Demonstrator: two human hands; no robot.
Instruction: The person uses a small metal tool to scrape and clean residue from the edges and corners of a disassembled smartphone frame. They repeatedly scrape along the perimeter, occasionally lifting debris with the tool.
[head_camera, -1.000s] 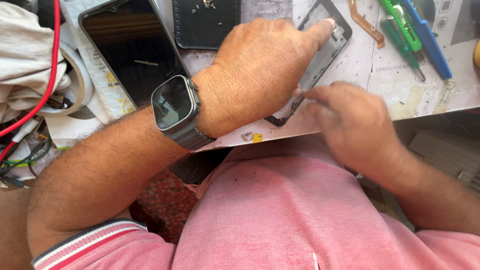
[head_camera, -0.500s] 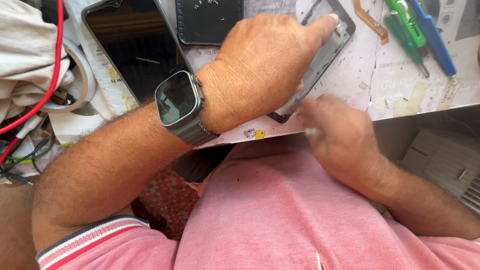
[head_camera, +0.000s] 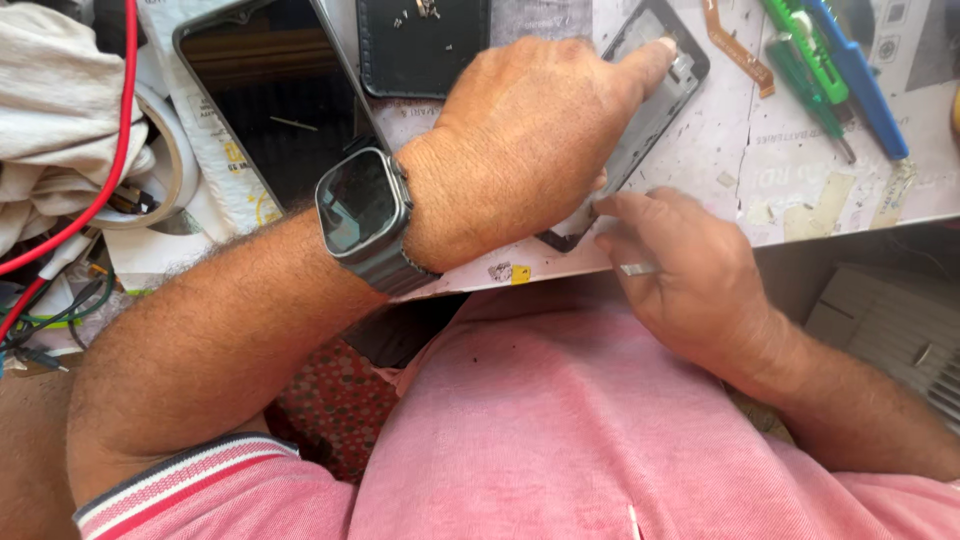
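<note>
Two hands working on a grey phone frame at the near counter edge

Left hand lies over the phone frame, forefinger pressing its far end; right hand fingers pinch the frame's near end, a small metal piece tucked among them. Screwdrivers lie just right, a dark phone left, on the counter.

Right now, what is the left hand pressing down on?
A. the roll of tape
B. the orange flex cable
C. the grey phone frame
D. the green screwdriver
C: the left hand lies over the grey phone frame, forefinger on its top edge.
</note>
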